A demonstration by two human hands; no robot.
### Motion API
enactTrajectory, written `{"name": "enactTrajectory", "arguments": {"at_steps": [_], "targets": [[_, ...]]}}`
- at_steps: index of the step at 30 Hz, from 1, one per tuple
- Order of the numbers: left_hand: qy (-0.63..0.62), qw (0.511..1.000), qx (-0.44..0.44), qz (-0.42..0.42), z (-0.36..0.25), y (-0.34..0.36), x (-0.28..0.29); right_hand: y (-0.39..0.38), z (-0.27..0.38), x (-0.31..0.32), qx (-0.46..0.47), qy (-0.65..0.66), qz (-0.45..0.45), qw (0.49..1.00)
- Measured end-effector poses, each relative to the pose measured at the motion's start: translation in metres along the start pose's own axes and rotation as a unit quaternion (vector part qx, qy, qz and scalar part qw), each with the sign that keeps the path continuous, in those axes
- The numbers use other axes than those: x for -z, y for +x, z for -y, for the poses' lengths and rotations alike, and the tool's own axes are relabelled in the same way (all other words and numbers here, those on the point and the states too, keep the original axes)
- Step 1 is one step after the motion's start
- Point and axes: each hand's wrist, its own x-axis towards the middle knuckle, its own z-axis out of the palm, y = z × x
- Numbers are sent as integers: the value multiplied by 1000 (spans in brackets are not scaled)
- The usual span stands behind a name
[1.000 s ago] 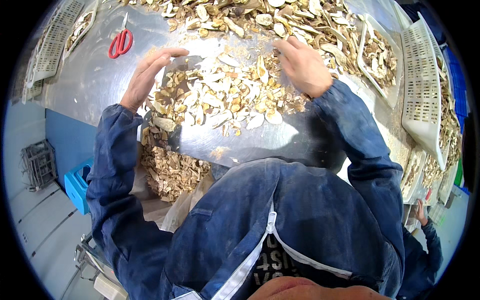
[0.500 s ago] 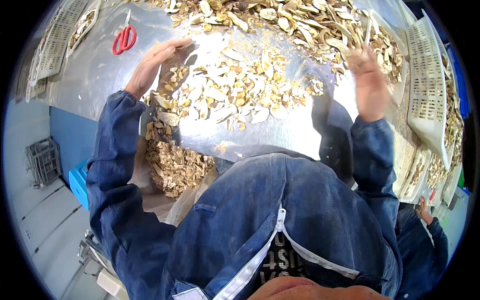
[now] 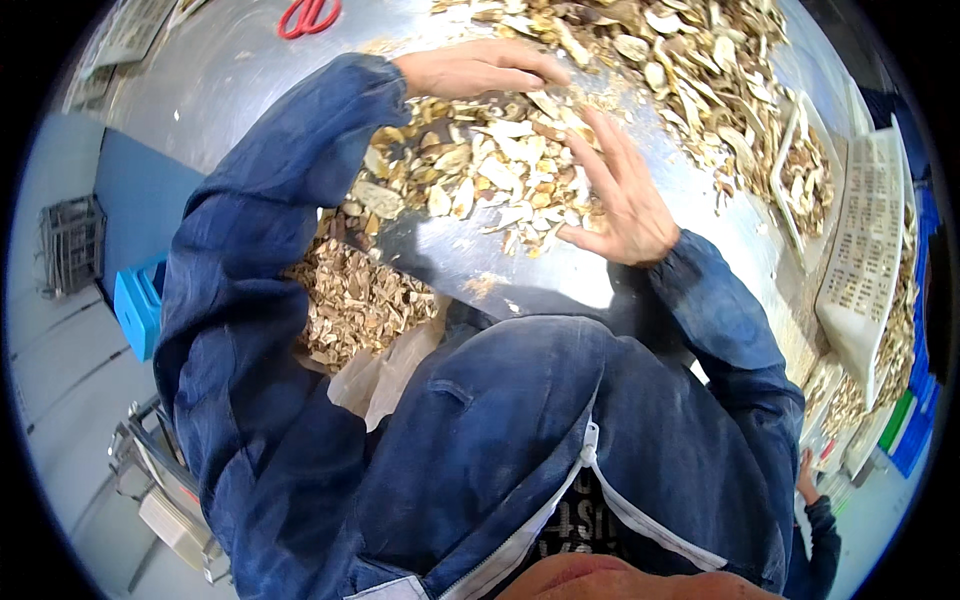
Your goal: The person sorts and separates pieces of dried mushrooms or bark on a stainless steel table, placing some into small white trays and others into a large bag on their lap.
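Observation:
My left hand [image 3: 480,70] reaches across the upper side of a loose heap of dried mushroom slices [image 3: 480,165] on the steel table [image 3: 200,100], its fingers stretched out and slightly bent. My right hand [image 3: 625,195] lies along the right of that heap, fingers spread and touching the slices. Beneath the table's near edge, below the heap, an open plastic bag [image 3: 385,375] holds smaller dried pieces [image 3: 360,300].
Red scissors [image 3: 310,15] lie at the back left. A larger mound of slices [image 3: 700,80] fills the back right, beside white perforated trays [image 3: 850,280]. A blue plastic stool [image 3: 140,310] stands lower left. Another person's hand [image 3: 808,480] shows at lower right.
My left hand moved right and away from me, to the heap's upper side. My right hand swung out right, then came back beside the heap with fingers spread. The view has shifted.

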Motion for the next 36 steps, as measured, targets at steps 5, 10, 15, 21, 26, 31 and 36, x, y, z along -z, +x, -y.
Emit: {"name": "enactTrajectory", "arguments": {"at_steps": [5, 10, 15, 21, 26, 31, 36], "targets": [[-51, 997, 51, -3, 1, -60, 9, 63, 30, -54, 72, 45, 3, 996], [-49, 974, 151, -162, -6, -190, -6, 113, 92, -80, 164, 74, 63, 982], [-140, 907, 292, -268, -61, -281, -40, 147, 142, -119, 288, 168, 89, 939], [67, 822, 353, -442, -125, -304, -98, 149, 158, -43, 265, 357, 96, 890], [252, 859, 293, -335, -144, -131, -191, 96, 40, 27, 15, 209, -63, 976], [302, 921, 159, -187, -130, -36, -214, 34, 9, 61, -70, 201, -122, 969], [352, 830, 337, -273, -84, -70, -159, 0, 3, 63, -134, 207, -149, 958]]}}
